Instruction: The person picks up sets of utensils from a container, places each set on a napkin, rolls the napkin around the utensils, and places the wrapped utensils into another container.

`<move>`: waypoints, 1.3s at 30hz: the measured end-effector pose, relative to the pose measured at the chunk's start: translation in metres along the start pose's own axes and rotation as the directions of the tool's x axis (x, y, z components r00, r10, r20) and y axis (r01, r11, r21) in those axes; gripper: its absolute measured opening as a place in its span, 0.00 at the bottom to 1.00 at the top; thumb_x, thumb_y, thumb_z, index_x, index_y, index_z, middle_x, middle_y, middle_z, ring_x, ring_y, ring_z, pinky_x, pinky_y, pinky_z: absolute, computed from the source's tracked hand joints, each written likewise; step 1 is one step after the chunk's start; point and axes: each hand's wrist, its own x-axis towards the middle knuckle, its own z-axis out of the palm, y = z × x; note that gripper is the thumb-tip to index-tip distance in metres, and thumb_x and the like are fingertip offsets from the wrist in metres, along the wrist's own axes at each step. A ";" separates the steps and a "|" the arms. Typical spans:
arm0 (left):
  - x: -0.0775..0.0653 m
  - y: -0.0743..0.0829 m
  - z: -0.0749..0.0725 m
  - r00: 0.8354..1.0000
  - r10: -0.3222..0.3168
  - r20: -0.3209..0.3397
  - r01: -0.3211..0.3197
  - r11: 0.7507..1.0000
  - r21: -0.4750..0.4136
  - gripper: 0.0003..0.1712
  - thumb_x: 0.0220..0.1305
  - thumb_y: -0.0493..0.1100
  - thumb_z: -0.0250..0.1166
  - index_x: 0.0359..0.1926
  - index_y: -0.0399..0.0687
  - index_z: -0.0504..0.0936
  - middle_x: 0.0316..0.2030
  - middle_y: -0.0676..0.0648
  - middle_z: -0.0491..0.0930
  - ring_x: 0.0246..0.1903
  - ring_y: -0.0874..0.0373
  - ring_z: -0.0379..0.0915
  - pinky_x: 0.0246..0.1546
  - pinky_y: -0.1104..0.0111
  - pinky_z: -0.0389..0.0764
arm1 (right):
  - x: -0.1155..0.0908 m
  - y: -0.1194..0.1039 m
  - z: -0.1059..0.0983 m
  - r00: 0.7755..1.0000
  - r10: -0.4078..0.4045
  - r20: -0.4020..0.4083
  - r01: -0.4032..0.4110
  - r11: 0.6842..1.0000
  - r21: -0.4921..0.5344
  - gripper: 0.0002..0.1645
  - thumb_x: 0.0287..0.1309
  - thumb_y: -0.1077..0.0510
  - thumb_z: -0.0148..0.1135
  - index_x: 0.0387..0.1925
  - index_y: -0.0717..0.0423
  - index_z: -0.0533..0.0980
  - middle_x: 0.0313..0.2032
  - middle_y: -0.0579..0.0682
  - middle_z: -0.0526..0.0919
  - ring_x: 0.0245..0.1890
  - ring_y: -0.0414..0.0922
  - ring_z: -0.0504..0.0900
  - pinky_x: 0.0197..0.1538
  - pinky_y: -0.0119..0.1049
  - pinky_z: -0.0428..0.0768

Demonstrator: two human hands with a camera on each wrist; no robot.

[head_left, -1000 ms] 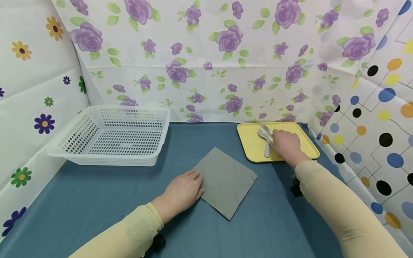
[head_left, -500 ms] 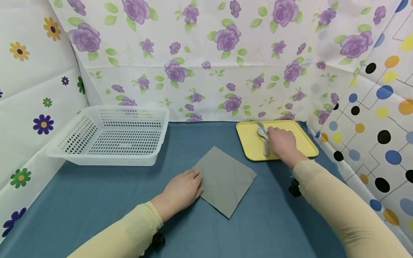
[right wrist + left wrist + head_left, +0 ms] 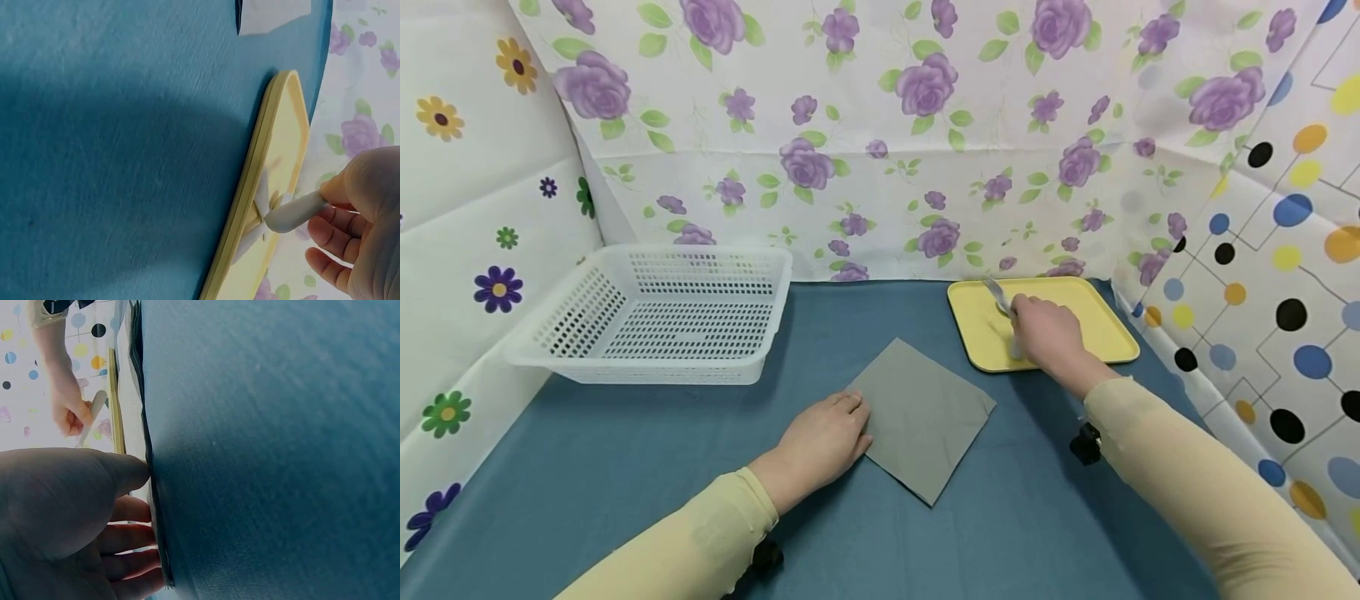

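My right hand (image 3: 1047,333) pinches a fork (image 3: 997,292) above the yellow tray (image 3: 1101,325). In the right wrist view, the fork's pale handle (image 3: 294,212) juts from between the thumb and fingers, clear of the tray. A spoon (image 3: 1017,348) lies on the tray, partly hidden behind that hand. My left hand (image 3: 822,443) rests on the left corner of a folded grey cloth (image 3: 928,425), set diamond-wise on the table. Seen from the left wrist, the thumb and fairly straight fingers (image 3: 128,540) touch the cloth's edge.
A white perforated plastic basket (image 3: 700,325) stands at the back left. Blue cloth covers the table (image 3: 625,467). Patterned sheets, floral at the back (image 3: 880,192) and dotted at the right (image 3: 1262,350), enclose the table.
My right hand has shifted a little left and lifted the fork off the tray, away from the spoon. The left hand and the grey cloth have stayed put.
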 end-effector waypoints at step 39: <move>-0.001 0.003 -0.005 1.000 -0.010 0.008 0.010 1.000 -0.010 0.25 0.77 0.46 0.74 0.63 0.32 0.86 0.62 0.33 0.84 0.65 0.39 0.81 0.67 0.53 0.84 | -0.025 -0.066 0.000 0.989 -0.150 -0.012 0.150 0.972 0.184 0.06 0.79 0.59 0.65 0.47 0.59 0.83 0.32 0.48 0.84 0.27 0.44 0.79 0.34 0.44 0.81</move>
